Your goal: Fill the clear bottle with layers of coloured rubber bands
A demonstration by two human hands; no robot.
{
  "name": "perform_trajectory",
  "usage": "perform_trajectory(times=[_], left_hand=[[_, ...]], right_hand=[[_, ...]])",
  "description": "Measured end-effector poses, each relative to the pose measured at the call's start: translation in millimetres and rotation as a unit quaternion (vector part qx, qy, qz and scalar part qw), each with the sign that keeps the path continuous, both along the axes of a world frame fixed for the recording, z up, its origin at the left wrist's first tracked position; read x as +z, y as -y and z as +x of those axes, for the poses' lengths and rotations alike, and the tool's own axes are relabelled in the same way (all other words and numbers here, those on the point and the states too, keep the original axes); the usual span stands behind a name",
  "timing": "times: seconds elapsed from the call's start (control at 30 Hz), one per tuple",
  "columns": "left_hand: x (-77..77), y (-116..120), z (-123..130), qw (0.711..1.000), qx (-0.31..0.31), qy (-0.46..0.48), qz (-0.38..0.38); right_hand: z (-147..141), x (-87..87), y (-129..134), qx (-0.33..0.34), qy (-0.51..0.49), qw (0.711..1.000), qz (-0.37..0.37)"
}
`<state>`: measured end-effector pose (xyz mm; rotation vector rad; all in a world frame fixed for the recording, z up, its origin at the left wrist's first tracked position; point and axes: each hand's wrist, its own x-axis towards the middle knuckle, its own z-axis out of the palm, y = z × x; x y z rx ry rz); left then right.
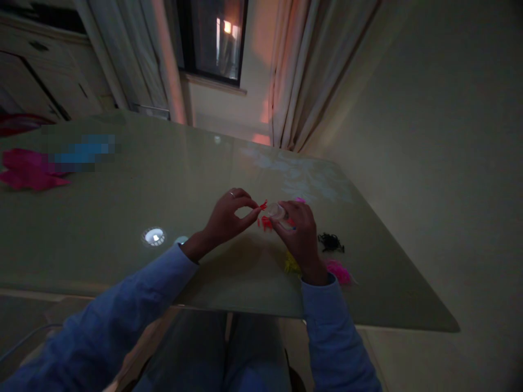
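Observation:
My left hand pinches a small red strand between thumb and fingertips. Just to its right, my right hand grips a small clear round container, its mouth beside the strand. Below the container lies a clump of red pieces, partly hidden by my right hand. A yellow clump sits under my right wrist, next to a bright pink clump. Farther right is a tangle of black strands. A bit of pink shows behind my right fingers.
The glossy table reflects a ceiling light at the left. Crumpled magenta material and a blurred blue item lie at the far left. A wall borders the right side; curtains and a window stand behind.

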<state>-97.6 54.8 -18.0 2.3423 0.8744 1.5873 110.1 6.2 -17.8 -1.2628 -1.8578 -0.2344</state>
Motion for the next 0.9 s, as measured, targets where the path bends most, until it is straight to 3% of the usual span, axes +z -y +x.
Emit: perform_trajectory(times=[0.17, 0.9], left_hand=[[-2.7, -0.3, 0.4, 0.999, 0.004, -0.021, 0.045], [-6.5, -0.8, -0.7, 0.996, -0.031, -0.075, 0.025]], right_hand=[[-0.1, -0.3, 0.1, 0.004, 0.019, 1.0, -0.01], [-4.8, -1.4, 0.0, 0.015, 0.038, 0.999, -0.029]])
